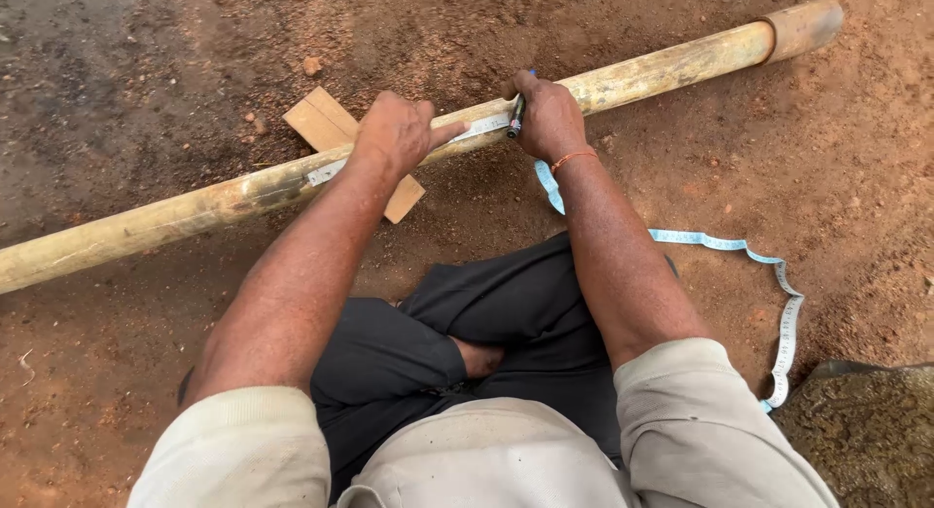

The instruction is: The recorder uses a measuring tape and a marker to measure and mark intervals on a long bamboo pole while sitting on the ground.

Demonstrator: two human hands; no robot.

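Both hands work on a long bamboo pole [662, 70] lying on the reddish dirt ground [837, 177]. The left hand [394, 133] rests on top of the pole with its fingers mostly curled and the forefinger stretched out flat, pressing a pale blue measuring tape [482, 127] against the pole's surface. The right hand [550, 114] is closed around a dark marker pen [516, 117], held nearly upright with its tip down at the tape on the pole. An orange band circles the right wrist. The pole's long axis runs diagonally, from low at the left edge of the view up to the far right, where a darker, slightly wider end section points away. A flat piece of wood [326, 124] lies under the pole near the left hand, propping it off the ground. The loose length of tape falls off the pole beside the right wrist and trails in a curve across the dirt to the person's right. The person sits cross-legged in dark trousers, just behind the pole.
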